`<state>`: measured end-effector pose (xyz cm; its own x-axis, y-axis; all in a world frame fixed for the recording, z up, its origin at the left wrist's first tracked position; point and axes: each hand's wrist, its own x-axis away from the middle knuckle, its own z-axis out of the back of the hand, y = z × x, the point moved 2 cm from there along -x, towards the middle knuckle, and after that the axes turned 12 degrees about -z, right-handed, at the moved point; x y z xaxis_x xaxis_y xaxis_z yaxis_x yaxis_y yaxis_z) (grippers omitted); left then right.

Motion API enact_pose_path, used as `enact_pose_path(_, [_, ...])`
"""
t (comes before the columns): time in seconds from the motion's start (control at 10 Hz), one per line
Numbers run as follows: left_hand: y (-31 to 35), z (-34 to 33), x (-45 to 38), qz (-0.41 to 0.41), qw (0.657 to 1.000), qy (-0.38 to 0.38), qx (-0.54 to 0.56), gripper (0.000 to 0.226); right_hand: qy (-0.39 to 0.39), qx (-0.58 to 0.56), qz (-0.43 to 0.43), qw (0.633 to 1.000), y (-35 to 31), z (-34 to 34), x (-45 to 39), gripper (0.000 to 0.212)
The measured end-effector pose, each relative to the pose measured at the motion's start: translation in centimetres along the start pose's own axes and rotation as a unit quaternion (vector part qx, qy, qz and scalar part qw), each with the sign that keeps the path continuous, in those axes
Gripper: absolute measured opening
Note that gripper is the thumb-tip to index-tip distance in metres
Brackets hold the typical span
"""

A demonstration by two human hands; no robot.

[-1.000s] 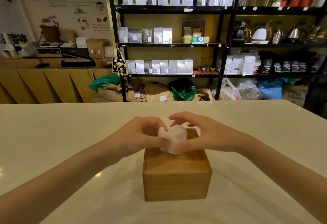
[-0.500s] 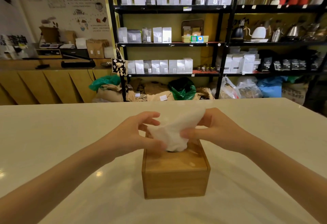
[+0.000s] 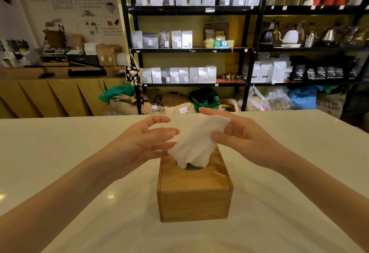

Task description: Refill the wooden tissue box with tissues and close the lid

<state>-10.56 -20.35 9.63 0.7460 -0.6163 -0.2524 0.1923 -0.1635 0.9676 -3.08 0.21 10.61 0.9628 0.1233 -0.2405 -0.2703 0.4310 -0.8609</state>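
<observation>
While the square wooden tissue box point(image 3: 194, 189) sits lid-closed on the white table point(image 3: 60, 153) | white tissue point(image 3: 196, 143) rises from its round slot | right hand point(image 3: 239, 139) pinches tissue | left hand point(image 3: 145, 143) spread loose beside it | nothing blocks the box; black shelves point(image 3: 245, 49) behind.

White counter point(image 3: 60, 153), black shelving point(image 3: 247, 49) of pale bags and kettles, wooden sideboard point(image 3: 50, 97), illustrated wall poster point(image 3: 79, 3)

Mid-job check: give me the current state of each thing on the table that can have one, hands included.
wooden tissue box: upright on the white table, lid closed.
lid: on, flush, round hole showing.
tissue: pulled up through the hole, spread out.
left hand: open, fingers by the tissue's left edge.
right hand: pinching the tissue's upper right part.
</observation>
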Motion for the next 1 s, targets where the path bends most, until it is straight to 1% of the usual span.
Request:
enact_pose_path(0.1, [0.2, -0.4, -0.1, 0.016, 0.995, -0.048, -0.082, 0.05, -0.004, 0.006, 0.011, 1.0, -0.8, 0.2, -0.2, 0.042])
enact_pose_path(0.2, [0.2, -1.3, 0.0, 0.041, 0.976, -0.146, -0.157, 0.044, 0.01, 0.056, 0.02, 0.998, -1.1, 0.3, -0.3, 0.034])
enact_pose_path(0.3, [0.1, -1.8, -0.1, 0.027, 0.976, -0.155, -0.152, 0.034, 0.007, 0.069, 0.005, 0.998, -1.0, 0.4, -0.2, 0.033])
enact_pose_path(0.4, [-0.3, -1.5, -0.3, -0.002, 0.981, -0.089, -0.172, 0.028, 0.006, 0.067, -0.001, 0.998, -0.6, 0.3, 0.0, 0.032])
enact_pose_path(0.5, [-0.2, -1.1, -0.4, -0.046, 0.985, 0.003, -0.169, 0.032, 0.012, 0.064, -0.013, 0.998, 0.0, 0.4, 0.2, 0.028])
enact_pose_path(0.6, [0.3, -0.7, -0.4, -0.077, 0.983, 0.065, -0.153, 0.039, 0.008, 0.065, -0.024, 0.998, 0.2, 0.4, 0.1, 0.027])
enact_pose_path(0.8, [0.3, 0.4, -0.6, -0.098, 0.972, 0.12, -0.177, 0.04, -0.015, 0.066, -0.057, 0.996, 0.9, 0.7, -0.3, 0.025])
enact_pose_path(0.9, [1.1, 0.4, -0.5, -0.09, 0.967, 0.115, -0.211, 0.046, -0.011, 0.07, -0.082, 0.994, 0.4, 1.1, -0.3, 0.023])
enact_pose_path(1.0, [2.7, 0.6, -0.7, -0.121, 0.952, 0.099, -0.263, 0.058, 0.046, 0.118, -0.071, 0.989, -1.1, 2.5, 0.2, 0.037])
